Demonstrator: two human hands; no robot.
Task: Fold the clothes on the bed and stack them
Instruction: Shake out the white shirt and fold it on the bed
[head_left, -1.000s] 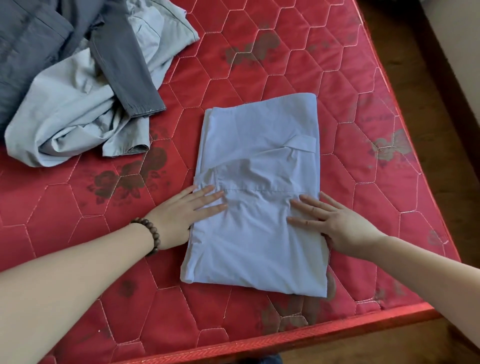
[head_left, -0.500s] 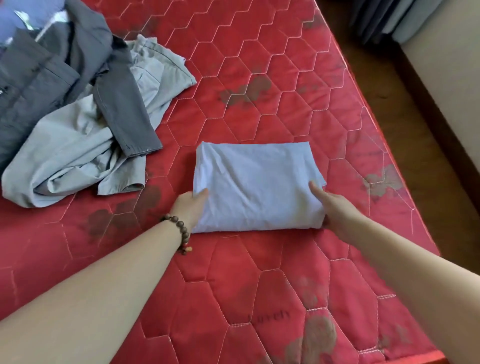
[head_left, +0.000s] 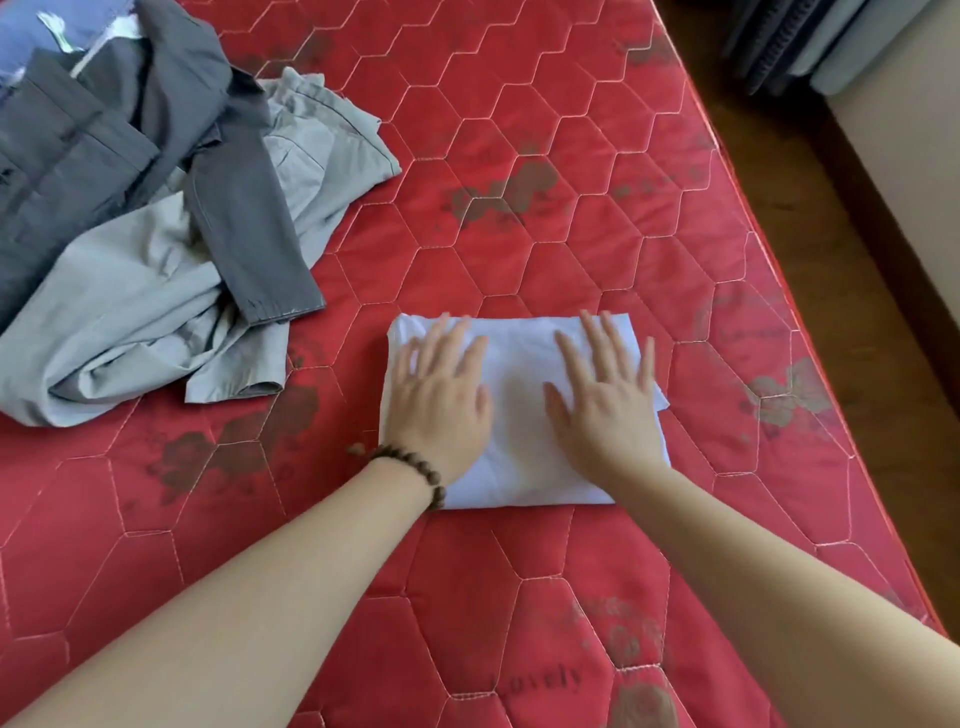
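Note:
A pale blue-white folded garment (head_left: 519, 415) lies as a compact rectangle in the middle of the red quilted bed (head_left: 571, 234). My left hand (head_left: 441, 400), with a bead bracelet on its wrist, lies flat on the garment's left half, fingers spread. My right hand (head_left: 605, 405) lies flat on its right half, fingers spread too. Neither hand grips the cloth. At the upper left sits a loose pile: a light grey garment (head_left: 130, 322) with a dark grey garment (head_left: 104, 156) thrown over it.
A bit of blue cloth (head_left: 31, 36) shows at the top left corner behind the pile. The bed's right edge (head_left: 810, 338) drops to a wooden floor (head_left: 831, 208), with a wall and curtain at the far right.
The garment went from a long rectangle to one folded in half. My hands moved from its side edges onto its top and now press flat.

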